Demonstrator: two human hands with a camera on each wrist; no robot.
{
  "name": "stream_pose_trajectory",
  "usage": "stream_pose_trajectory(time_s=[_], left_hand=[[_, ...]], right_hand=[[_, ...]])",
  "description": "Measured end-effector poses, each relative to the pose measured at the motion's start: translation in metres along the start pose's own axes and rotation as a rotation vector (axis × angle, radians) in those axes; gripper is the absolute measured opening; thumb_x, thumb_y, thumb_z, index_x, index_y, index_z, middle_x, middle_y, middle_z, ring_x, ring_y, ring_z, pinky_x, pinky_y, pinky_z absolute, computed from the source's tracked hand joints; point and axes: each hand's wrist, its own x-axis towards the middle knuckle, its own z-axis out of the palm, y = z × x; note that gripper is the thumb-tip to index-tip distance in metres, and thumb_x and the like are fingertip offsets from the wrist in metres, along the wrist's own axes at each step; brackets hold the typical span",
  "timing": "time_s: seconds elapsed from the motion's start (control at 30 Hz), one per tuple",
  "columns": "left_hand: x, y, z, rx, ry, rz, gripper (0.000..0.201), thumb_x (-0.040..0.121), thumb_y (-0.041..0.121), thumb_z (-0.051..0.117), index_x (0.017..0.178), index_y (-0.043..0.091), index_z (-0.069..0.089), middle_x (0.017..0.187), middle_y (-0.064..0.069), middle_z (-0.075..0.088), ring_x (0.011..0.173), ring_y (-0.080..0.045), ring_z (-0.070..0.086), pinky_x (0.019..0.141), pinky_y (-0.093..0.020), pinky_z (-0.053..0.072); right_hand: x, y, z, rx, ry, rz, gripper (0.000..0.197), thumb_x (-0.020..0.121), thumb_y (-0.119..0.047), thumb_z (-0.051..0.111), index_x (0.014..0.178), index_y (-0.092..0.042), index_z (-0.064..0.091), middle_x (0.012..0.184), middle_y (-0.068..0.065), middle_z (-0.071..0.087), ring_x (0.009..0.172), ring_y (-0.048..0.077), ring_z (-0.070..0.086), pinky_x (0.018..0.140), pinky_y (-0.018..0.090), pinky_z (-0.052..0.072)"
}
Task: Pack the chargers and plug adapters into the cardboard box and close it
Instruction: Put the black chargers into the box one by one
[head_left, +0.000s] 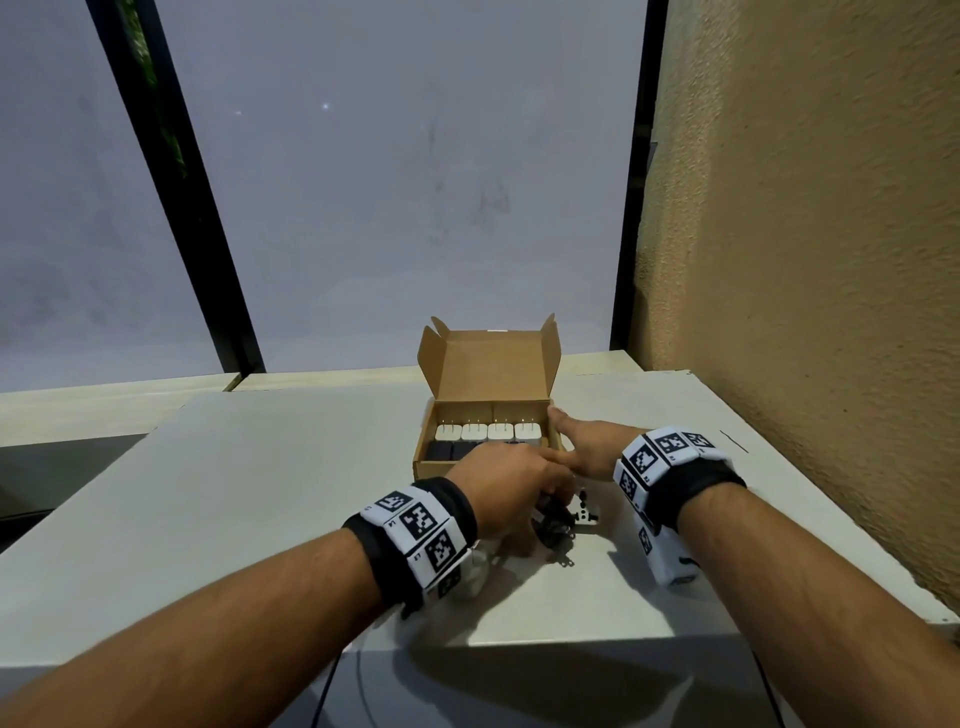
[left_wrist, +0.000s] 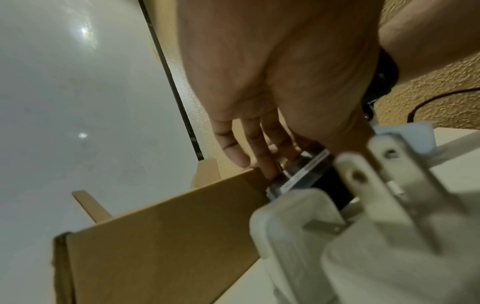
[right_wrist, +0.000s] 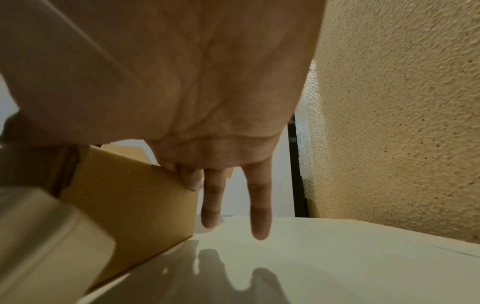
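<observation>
Packing step: the left hand (head_left: 511, 480) is taking a black adapter (left_wrist: 309, 174) at the near edge of the cardboard box (head_left: 431, 465); I judge it goes next into the black row.
Left hand: the fingers are curled around the black adapter, just in front of the box's near wall.
Right hand: the right hand (head_left: 587, 441) lies against the right wall of the box, fingers mostly straight, holding nothing; two fingers point down toward the table (head_left: 260, 467).
Box: it stands open on the table, lid upright at the far side, with a row of four white chargers (head_left: 488, 432) and, nearer, a row of black adapters (head_left: 452, 451).
Still outside: some adapters, black and white (head_left: 584, 514), lie on the table under the left hand; how many I cannot tell.
How to do it well: keep the right hand on the wall so the light box does not slide; lower the black piece straight into the free place of its row, same side up as its neighbours, so the lid can close flat.
Risk: a piece that stands higher would probably stop the lid.
</observation>
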Motion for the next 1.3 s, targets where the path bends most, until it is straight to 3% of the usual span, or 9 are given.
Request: stream_pose_trajectory(time_s=[0.1,0.27,0.37,0.43,0.5,0.6,0.73,1.1,1.3], left_hand=[[-0.004,-0.007,-0.004,-0.144,0.095,-0.019,0.063,0.063,0.032,0.086,0.120,0.025,0.060,0.114,0.004,0.066,0.099,-0.015,0.062,0.082,-0.030,0.053],[-0.015,-0.021,-0.023,-0.476,0.277,-0.073,0.038,0.063,0.023,0.088,0.093,0.023,0.064,0.089,0.010,0.068,0.079,-0.008,0.063,0.070,-0.018,0.053],[-0.013,-0.031,-0.033,-0.670,0.401,-0.206,0.037,0.069,0.020,0.085,0.099,0.020,0.063,0.089,0.011,0.068,0.078,-0.001,0.065,0.068,-0.009,0.051],[-0.009,-0.040,-0.037,-0.766,0.452,-0.294,0.035,0.074,0.024,0.081,0.104,0.018,0.064,0.091,0.009,0.069,0.079,0.000,0.067,0.069,-0.013,0.054],[-0.003,-0.050,-0.035,-0.839,0.478,-0.369,0.036,0.077,0.029,0.078,0.106,0.013,0.065,0.095,0.002,0.071,0.083,-0.009,0.070,0.072,-0.025,0.059],[0.006,-0.059,-0.025,-0.925,0.457,-0.476,0.034,0.080,0.030,0.075,0.105,0.009,0.067,0.096,-0.008,0.072,0.082,-0.018,0.071,0.074,-0.035,0.061],[0.019,-0.065,-0.011,-0.933,0.452,-0.553,0.035,0.082,0.033,0.073,0.106,0.008,0.066,0.096,-0.010,0.072,0.079,-0.017,0.069,0.072,-0.030,0.060],[0.053,-0.058,0.000,-0.737,0.253,-0.426,0.041,0.083,0.025,0.072,0.119,0.009,0.062,0.107,-0.005,0.069,0.100,-0.018,0.065,0.090,-0.030,0.053],[0.058,-0.056,0.008,-0.644,0.171,-0.437,0.038,0.086,0.023,0.070,0.120,0.011,0.058,0.110,-0.004,0.068,0.095,-0.016,0.063,0.082,-0.025,0.051]], right_hand=[[0.000,0.002,0.001,0.024,-0.001,0.005,0.079,0.094,-0.050,0.044,0.153,-0.024,0.000,0.153,0.015,0.034,0.137,0.031,0.038,0.112,0.039,0.029],[0.005,0.003,0.004,0.049,0.019,-0.015,0.081,0.090,-0.058,0.043,0.153,-0.025,0.005,0.150,0.017,0.038,0.134,0.032,0.042,0.111,0.042,0.033],[0.007,0.004,0.007,0.066,0.016,0.002,0.075,0.089,-0.061,0.041,0.151,-0.032,0.008,0.149,0.017,0.039,0.131,0.033,0.044,0.107,0.042,0.037],[0.005,0.003,0.006,0.059,0.027,0.004,0.077,0.089,-0.063,0.041,0.151,-0.031,0.010,0.150,0.016,0.037,0.132,0.033,0.043,0.106,0.041,0.037],[0.002,0.000,0.005,0.047,0.037,-0.011,0.083,0.086,-0.067,0.042,0.152,-0.027,0.010,0.149,0.015,0.039,0.131,0.033,0.044,0.106,0.042,0.037],[0.001,0.000,0.004,0.052,0.036,-0.017,0.084,0.087,-0.065,0.043,0.153,-0.026,0.009,0.150,0.014,0.038,0.132,0.032,0.043,0.107,0.041,0.036],[-0.001,0.001,0.003,0.089,0.014,-0.032,0.090,0.085,-0.068,0.045,0.153,-0.023,0.007,0.152,0.014,0.036,0.135,0.032,0.040,0.107,0.039,0.033],[0.004,0.005,0.004,0.133,0.032,-0.123,0.084,0.082,-0.070,0.048,0.147,-0.027,0.018,0.137,0.012,0.053,0.118,0.031,0.055,0.099,0.041,0.044],[0.009,0.007,0.007,0.130,0.028,-0.125,0.092,0.080,-0.072,0.048,0.150,-0.021,0.016,0.143,0.013,0.048,0.124,0.031,0.051,0.104,0.041,0.041]])
